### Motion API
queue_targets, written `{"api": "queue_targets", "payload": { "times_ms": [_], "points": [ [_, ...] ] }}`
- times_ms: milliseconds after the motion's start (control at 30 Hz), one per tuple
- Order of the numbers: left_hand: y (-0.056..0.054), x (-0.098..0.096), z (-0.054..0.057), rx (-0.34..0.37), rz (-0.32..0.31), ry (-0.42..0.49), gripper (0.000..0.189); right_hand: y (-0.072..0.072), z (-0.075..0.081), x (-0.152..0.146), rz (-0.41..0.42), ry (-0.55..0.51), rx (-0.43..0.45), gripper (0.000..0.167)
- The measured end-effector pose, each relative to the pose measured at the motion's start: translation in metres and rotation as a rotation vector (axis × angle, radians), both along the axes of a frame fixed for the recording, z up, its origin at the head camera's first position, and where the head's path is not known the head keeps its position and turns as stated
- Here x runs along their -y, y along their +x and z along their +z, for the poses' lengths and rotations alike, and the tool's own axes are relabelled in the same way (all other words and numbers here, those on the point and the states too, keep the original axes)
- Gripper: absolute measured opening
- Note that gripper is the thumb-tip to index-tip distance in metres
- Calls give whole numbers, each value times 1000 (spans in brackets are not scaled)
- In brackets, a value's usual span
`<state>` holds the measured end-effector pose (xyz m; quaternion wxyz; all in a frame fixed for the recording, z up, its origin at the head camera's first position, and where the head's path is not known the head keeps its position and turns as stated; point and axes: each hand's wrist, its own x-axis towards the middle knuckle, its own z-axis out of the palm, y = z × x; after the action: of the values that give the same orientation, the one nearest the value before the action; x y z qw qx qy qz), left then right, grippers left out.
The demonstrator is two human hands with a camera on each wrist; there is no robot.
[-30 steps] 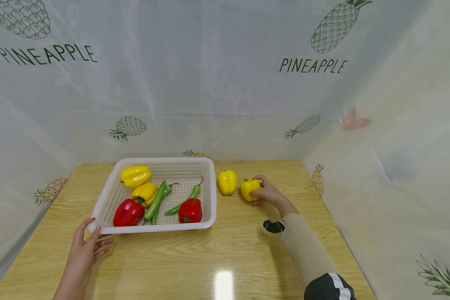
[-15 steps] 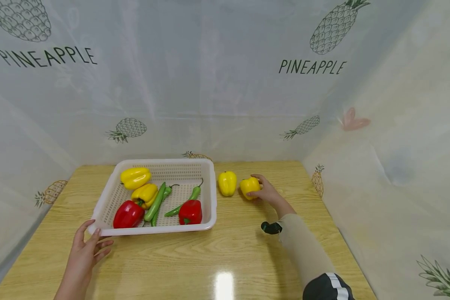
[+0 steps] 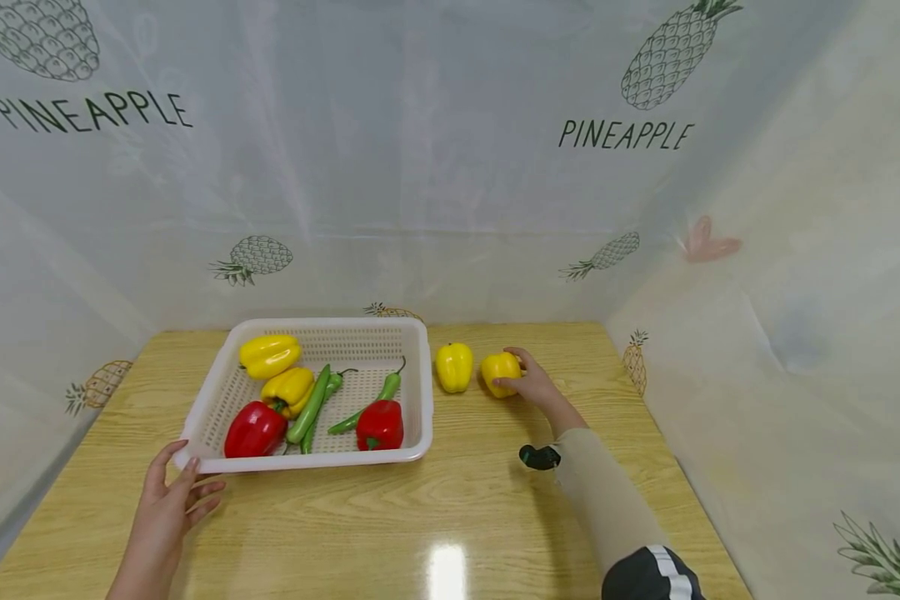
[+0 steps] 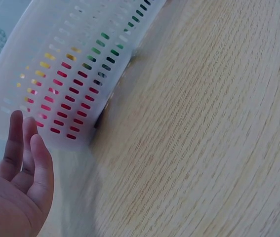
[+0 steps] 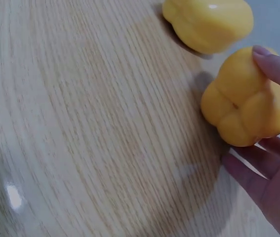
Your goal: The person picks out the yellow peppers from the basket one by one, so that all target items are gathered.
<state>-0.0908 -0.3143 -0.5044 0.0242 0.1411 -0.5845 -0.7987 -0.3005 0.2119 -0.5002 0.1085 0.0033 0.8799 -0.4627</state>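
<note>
Pepper (image 3: 498,372), yellow, is in the right hand's (image 3: 538,387) grasp, just right of another yellow pepper (image 3: 453,367) on the wooden table (image 3: 330,533). Further left, the left hand (image 3: 167,493) holds a white basket (image 3: 307,462) by its near left corner.

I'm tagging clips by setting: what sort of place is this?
Probably a makeshift filming or practice corner: a wood-grain table screened by pineapple-print sheeting, with a white basket of peppers on it.
</note>
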Motion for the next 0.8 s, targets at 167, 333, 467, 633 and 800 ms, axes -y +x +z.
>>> {"api": "queue_targets", "payload": {
  "times_ms": [167, 333, 467, 633, 800],
  "points": [
    [0, 0, 0, 10, -2, -14, 30, 0, -4, 1, -58, -60, 15, 72],
    [0, 0, 0, 12, 1, -18, 30, -3, -6, 2, -73, -66, 12, 74],
    [0, -1, 0, -4, 2, -7, 30, -5, -8, 2, -62, -58, 11, 75],
    [-1, -1, 0, -11, 2, -9, 31, -7, -8, 3, -57, -66, 9, 75],
    [-1, 0, -1, 8, 7, -15, 31, -10, -9, 3, -48, -73, 23, 78]
  ]
}}
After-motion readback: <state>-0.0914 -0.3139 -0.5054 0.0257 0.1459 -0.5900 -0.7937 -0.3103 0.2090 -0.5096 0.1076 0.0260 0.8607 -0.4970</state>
